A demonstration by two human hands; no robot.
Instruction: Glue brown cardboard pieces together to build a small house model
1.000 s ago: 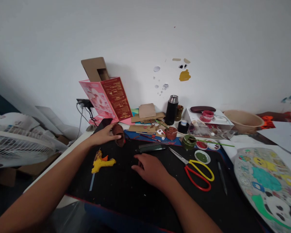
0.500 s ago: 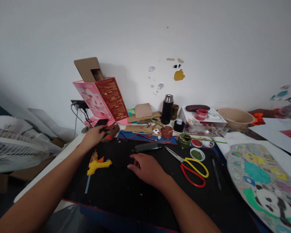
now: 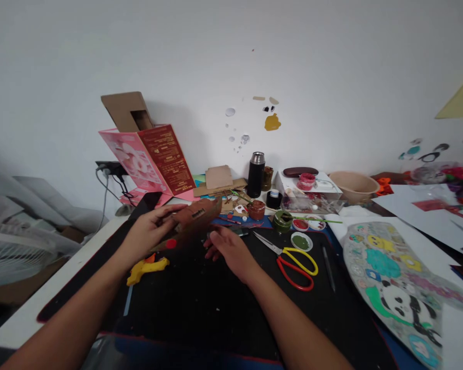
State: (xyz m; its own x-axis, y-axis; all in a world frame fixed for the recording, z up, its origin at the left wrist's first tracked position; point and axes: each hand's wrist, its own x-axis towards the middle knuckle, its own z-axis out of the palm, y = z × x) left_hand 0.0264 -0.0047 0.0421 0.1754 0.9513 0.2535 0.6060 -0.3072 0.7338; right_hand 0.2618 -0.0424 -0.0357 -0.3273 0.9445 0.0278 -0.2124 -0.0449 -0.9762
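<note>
My left hand (image 3: 148,234) grips a brown, cardboard-like piece (image 3: 196,215) by its left end, tilted and raised over the black mat. A slot shows in its upper face, and a red dot (image 3: 171,243) sits near its lower left edge. My right hand (image 3: 231,249) is just right of the piece, fingers loosely curled and apart, with nothing seen in it. Whether it touches the piece I cannot tell. Below my left hand lies a yellow figure (image 3: 148,268) with an orange part and a pale blue strip (image 3: 128,300). A dark object lies partly hidden behind my right hand.
Scissors (image 3: 287,259) with red and yellow handles and a dark pen (image 3: 328,267) lie on the right of the black mat (image 3: 200,318). Paint jars (image 3: 283,221), lids and a black flask (image 3: 256,174) stand behind. A painted board (image 3: 389,288) is far right, a fan (image 3: 15,262) left.
My left hand has lifted the brown piece from the back left of the mat and brought it rightward. My right hand has turned and moved slightly toward it. The view has shifted right.
</note>
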